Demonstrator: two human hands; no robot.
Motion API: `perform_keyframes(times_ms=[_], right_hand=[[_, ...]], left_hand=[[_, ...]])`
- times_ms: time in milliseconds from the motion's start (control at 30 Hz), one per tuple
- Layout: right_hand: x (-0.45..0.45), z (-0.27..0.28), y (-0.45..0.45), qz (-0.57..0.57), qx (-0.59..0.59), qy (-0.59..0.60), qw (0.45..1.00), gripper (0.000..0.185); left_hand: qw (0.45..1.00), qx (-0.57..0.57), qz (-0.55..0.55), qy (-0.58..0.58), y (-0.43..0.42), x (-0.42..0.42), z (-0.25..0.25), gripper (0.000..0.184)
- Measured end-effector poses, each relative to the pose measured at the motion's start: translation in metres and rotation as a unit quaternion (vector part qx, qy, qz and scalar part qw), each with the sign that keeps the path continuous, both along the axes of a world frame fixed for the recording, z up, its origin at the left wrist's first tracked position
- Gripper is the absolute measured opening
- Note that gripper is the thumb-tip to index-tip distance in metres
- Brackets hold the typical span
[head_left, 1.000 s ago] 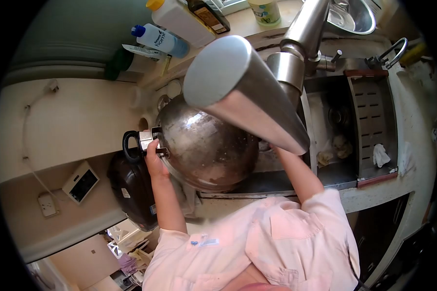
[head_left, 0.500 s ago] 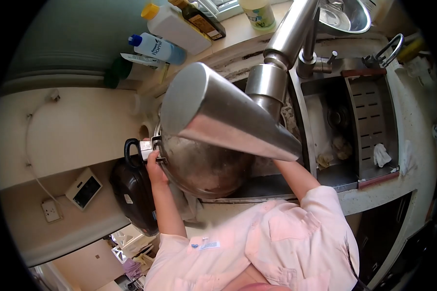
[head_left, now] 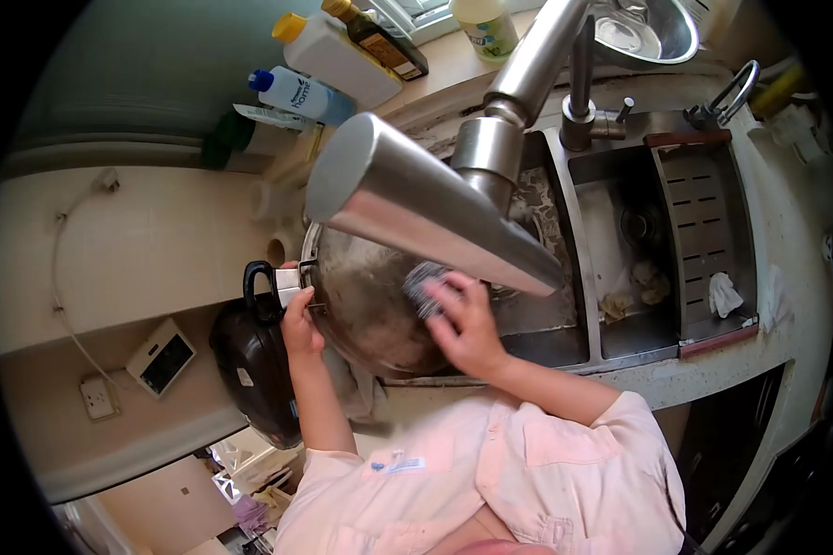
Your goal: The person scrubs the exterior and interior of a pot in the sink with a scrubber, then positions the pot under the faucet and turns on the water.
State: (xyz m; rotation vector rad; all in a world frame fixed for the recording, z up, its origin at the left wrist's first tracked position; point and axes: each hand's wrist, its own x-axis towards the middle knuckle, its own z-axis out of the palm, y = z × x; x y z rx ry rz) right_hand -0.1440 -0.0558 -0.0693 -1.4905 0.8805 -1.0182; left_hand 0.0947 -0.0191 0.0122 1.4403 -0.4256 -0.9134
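A large round metal pan [head_left: 366, 310], wok-like and stained brown-grey, is tilted over the left sink basin. My left hand [head_left: 299, 322] is closed at its silver handle bracket, beside the black loop handle [head_left: 257, 289]. Against the pan's surface, on its right side, my right hand [head_left: 465, 324] presses a grey steel wool scrubber [head_left: 424, 287]. Its fingers are slightly blurred and curled over the scrubber. The big metal faucet head [head_left: 435, 208] hangs above and hides part of the pan.
Bottles, among them a blue-capped one [head_left: 301, 91] and a white one [head_left: 338, 60], line the ledge behind. A metal bowl [head_left: 680, 51] stands at the back right. The right basin [head_left: 611, 176] holds food scraps and a slotted tray [head_left: 703, 231]. A dark appliance [head_left: 250, 370] sits left.
My right hand has come from behind the faucet head, moving left and into sight with the scrubber on the pan. My left hand stays at the handle. The pan appears slightly shifted.
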Motion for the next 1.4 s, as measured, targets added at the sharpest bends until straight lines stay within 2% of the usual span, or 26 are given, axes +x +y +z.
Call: perform_keyframes(times_ms=[33, 100, 167, 200, 300, 367, 433, 500, 533, 567, 600, 667, 700, 767, 833, 900, 1000, 1033, 1100, 1133, 1167, 1233, 1300, 1333, 1367, 1400], right_hand=[[0.003, 0.003, 0.001, 0.026, -0.115, 0.020, 0.993, 0.046], [0.013, -0.017, -0.011, 0.020, -0.134, 0.033, 0.990, 0.048], [0.034, -0.063, -0.037, -0.039, 0.064, -0.100, 0.992, 0.049], [0.050, -0.128, -0.053, -0.049, 0.046, -0.009, 0.998, 0.048], [0.073, -0.230, -0.102, -0.112, 0.228, -0.078, 0.964, 0.045], [0.062, -0.279, -0.095, -0.074, 0.141, 0.147, 0.976, 0.046], [0.048, -0.331, -0.079, -0.005, 0.020, 0.383, 0.923, 0.044], [0.039, -0.393, -0.073, -0.044, 0.187, 0.089, 0.977, 0.035], [0.034, -0.423, -0.070, -0.073, 0.253, -0.057, 0.963, 0.032], [0.027, -0.393, -0.072, -0.079, 0.241, 0.096, 0.962, 0.034], [0.024, -0.360, -0.071, -0.100, 0.230, 0.153, 0.956, 0.036], [0.020, -0.286, -0.063, -0.160, 0.174, 0.132, 0.963, 0.040], [0.015, -0.231, -0.056, -0.178, 0.136, 0.099, 0.970, 0.043], [0.000, -0.077, -0.042, -0.152, 0.085, -0.029, 0.984, 0.045], [-0.003, -0.008, -0.024, -0.060, -0.010, -0.032, 0.998, 0.042], [0.006, 0.027, -0.023, 0.020, -0.148, 0.024, 0.988, 0.046], [0.031, 0.012, -0.054, -0.055, -0.163, 0.024, 0.985, 0.045], [0.046, -0.028, -0.073, -0.062, -0.102, 0.035, 0.992, 0.048], [0.063, -0.096, -0.121, -0.147, -0.057, 0.026, 0.987, 0.038], [0.065, -0.136, -0.142, -0.091, 0.049, 0.006, 0.995, 0.039], [0.065, -0.171, -0.153, -0.027, 0.164, -0.067, 0.984, 0.041], [0.076, -0.257, -0.151, 0.016, 0.332, -0.185, 0.925, 0.042], [0.090, -0.347, -0.124, -0.125, 0.258, 0.021, 0.958, 0.041], [0.073, -0.342, -0.115, -0.060, 0.188, 0.157, 0.968, 0.040], [0.051, -0.330, -0.107, 0.007, 0.112, 0.288, 0.951, 0.041], [0.046, -0.350, -0.100, -0.031, 0.112, 0.277, 0.954, 0.040]], left_hand=[[1.000, 0.008, -0.010, -0.001, -0.002, -0.003, 0.003, 0.050], [1.000, 0.004, 0.015, -0.009, 0.000, 0.002, -0.005, 0.051], [0.999, 0.003, 0.028, -0.022, 0.003, 0.008, -0.013, 0.052], [0.999, 0.005, 0.031, -0.029, 0.007, 0.010, -0.015, 0.052], [0.999, -0.006, 0.030, -0.036, 0.015, 0.017, -0.026, 0.042], [0.998, -0.018, 0.033, -0.046, 0.015, 0.017, -0.027, 0.035], [0.996, -0.036, 0.045, -0.072, 0.005, -0.002, -0.017, 0.032], [0.992, -0.048, 0.046, -0.110, -0.001, -0.014, -0.008, 0.031], [0.990, -0.050, 0.039, -0.127, 0.000, -0.017, -0.007, 0.031], [0.988, -0.052, 0.032, -0.143, 0.003, -0.019, -0.007, 0.031], [0.989, -0.053, 0.018, -0.133, 0.008, -0.013, -0.011, 0.031], [0.982, -0.047, 0.023, -0.182, 0.008, -0.024, -0.004, 0.031], [0.977, -0.043, 0.025, -0.206, 0.008, -0.028, -0.002, 0.031], [0.975, -0.040, 0.030, -0.215, 0.010, -0.029, -0.004, 0.031], [0.975, -0.037, 0.029, -0.218, 0.010, -0.030, -0.004, 0.032], [0.976, -0.031, 0.022, -0.214, 0.011, -0.033, -0.003, 0.033], [0.979, -0.048, 0.007, -0.200, 0.010, -0.040, 0.002, 0.033], [0.981, -0.050, 0.001, -0.188, 0.009, -0.039, 0.003, 0.034], [0.986, -0.050, -0.006, -0.160, 0.011, -0.039, 0.005, 0.035], [0.986, -0.049, -0.002, -0.161, 0.012, -0.036, 0.002, 0.035], [0.985, -0.051, 0.000, -0.163, 0.013, -0.030, -0.002, 0.035], [0.983, -0.048, -0.003, -0.175, 0.014, -0.025, -0.005, 0.036], [0.980, -0.036, -0.012, -0.198, 0.016, -0.021, -0.005, 0.039], [0.977, -0.040, -0.024, -0.207, 0.018, -0.020, -0.005, 0.039], [0.975, -0.042, -0.035, -0.216, 0.021, -0.019, -0.005, 0.040], [0.972, -0.044, -0.047, -0.225, 0.025, -0.018, -0.004, 0.040]])
